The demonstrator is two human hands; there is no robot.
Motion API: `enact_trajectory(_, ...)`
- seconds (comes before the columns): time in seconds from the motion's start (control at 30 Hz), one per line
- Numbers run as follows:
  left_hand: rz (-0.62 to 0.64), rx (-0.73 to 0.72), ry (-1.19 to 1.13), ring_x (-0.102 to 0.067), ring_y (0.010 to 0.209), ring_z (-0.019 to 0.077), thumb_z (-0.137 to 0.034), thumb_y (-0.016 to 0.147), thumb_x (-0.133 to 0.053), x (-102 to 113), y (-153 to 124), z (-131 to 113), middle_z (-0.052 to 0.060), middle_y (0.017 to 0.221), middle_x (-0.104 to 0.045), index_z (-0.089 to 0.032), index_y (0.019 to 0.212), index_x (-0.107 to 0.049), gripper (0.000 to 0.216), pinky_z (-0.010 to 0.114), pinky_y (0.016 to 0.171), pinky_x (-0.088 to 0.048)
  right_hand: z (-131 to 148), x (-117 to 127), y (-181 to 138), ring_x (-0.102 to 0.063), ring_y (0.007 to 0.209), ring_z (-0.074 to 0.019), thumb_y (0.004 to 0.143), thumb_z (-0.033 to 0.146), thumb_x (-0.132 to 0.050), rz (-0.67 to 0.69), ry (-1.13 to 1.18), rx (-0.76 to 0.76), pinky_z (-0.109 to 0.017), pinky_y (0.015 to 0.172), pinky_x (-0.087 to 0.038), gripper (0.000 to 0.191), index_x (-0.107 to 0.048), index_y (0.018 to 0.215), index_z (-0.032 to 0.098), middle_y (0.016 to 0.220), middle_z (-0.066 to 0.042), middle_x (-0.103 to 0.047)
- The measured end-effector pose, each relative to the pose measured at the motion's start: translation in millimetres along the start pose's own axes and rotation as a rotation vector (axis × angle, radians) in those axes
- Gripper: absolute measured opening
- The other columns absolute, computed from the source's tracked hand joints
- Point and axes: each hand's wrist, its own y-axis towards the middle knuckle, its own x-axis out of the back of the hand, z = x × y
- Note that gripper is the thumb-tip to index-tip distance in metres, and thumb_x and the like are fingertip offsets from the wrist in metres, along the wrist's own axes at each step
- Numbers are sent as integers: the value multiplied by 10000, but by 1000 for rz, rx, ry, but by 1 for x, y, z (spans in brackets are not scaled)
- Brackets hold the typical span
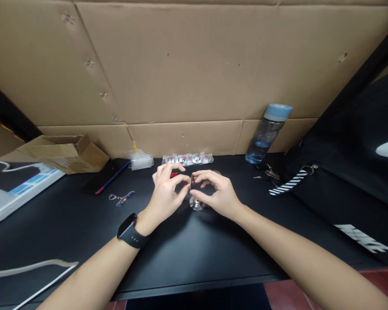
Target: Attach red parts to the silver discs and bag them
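Your left hand point(166, 187) and right hand point(219, 193): fingers clamped on a thin disc point(192, 182), in front of the clear packets point(187, 160) holding shiny discs point(197, 158). Right of packets: bottle point(267, 133) with liquid point(260, 145). Left: open box point(67, 163).

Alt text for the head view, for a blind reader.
A person's left hand and right hand meet at a small thin item, seen edge-on, above a black table. A metal disc lies beneath; wrapped discs and a water bottle are behind.

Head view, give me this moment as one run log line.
left hand: fingertips at thin upright piece | right hand: holding same piece | below: shiny disc on black table | behind: bagged discs
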Motion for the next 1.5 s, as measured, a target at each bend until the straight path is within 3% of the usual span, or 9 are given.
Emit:
enact_trajectory(0.3, -34, -14, -10, -517, 1142, 279, -228, 912, -669, 1, 0, -1, 76, 1160, -617, -244, 887, -739, 76, 461, 949, -390, -11, -3, 0, -728, 989, -204, 831, 356, -786, 34, 261, -226, -341, 852, -615, 193, -707, 909, 198, 1164, -87, -723)
enact_trajectory(0.53, -8, -52, -33, -523, 1142, 270, -216, 913, -653, 1, 0, 2, 67, 1141, -612, -239, 896, -723, 75, 451, 967, -381, -2, 3, 3, -689, 1027, -206, 909, 279, -674, 55, 87, -174, -330, 811, -584, 105, -727, 870, 198, 1170, -98, -687)
enact_trajectory(0.73, 98, 47, -166, -515, 1185, 240, -206, 985, -490, 4, 1, -1, 62, 1201, -598, -243, 1117, -634, 198, 422, 986, -381, -6, 7, 4, -645, 1082, -213, 875, 206, -673, 86, -73, -110, -365, 908, -530, 48, -708, 843, 203, 1196, -87, -632)
enact_trajectory(0.97, 270, -27, -54, -479, 1218, 289, -361, 894, -672, -2, -2, 2, 45, 1242, -624, -275, 981, -734, 137, 442, 956, -366, -6, 9, 5, -603, 1165, -218, 875, 181, -663, 111, -114, -74, -392, 1025, -459, 66, -688, 817, 201, 1197, -83, -606)
enact_trajectory(1.1, 262, -40, -32, -501, 1173, 278, -359, 888, -691, -6, -1, 7, 41, 1157, -678, -290, 958, -769, 126, 433, 931, -368, -5, 13, 7, -626, 1058, -192, 899, 193, -639, 153, -138, -71, -328, 892, -495, 80, -674, 828, 194, 1172, -80, -618)
enact_trajectory(1.2, 224, -59, 25, -528, 1123, 263, -333, 906, -683, -4, 0, 12, 33, 1063, -709, -301, 898, -784, 106, 430, 912, -346, -6, 19, 8, -633, 938, -187, 892, 270, -686, 288, -258, -92, -302, 785, -485, 70, -690, 927, 210, 1040, -57, -659)
enact_trajectory(1.3, 232, -24, 77, -558, 1073, 258, -337, 901, -697, -2, 1, 18, 36, 1027, -729, -312, 916, -786, 94, 422, 875, -326, -9, 23, 6, -629, 857, -194, 817, 341, -787, 440, -394, -118, -298, 735, -458, 209, -716, 979, 229, 922, -33, -678)
enact_trajectory(1.43, 269, 27, 89, -597, 1041, 253, -330, 934, -658, -1, 1, 24, 33, 1004, -760, -305, 918, -769, 116, 419, 879, -304, -14, 21, 2, -622, 772, -162, 862, 243, -742, 543, -406, -118, -266, 660, -408, 18, -739, 873, 229, 878, -23, -701)
enact_trajectory(1.5, 272, 48, 86, -607, 1048, 251, -317, 946, -640, -1, 2, 24, 28, 1008, -769, -292, 909, -755, 122, 421, 891, -296, -16, 20, 1, -620, 767, -161, 885, 201, -706, 531, -434, -112, -269, 667, -407, 37, -729, 869, 224, 875, -25, -709)
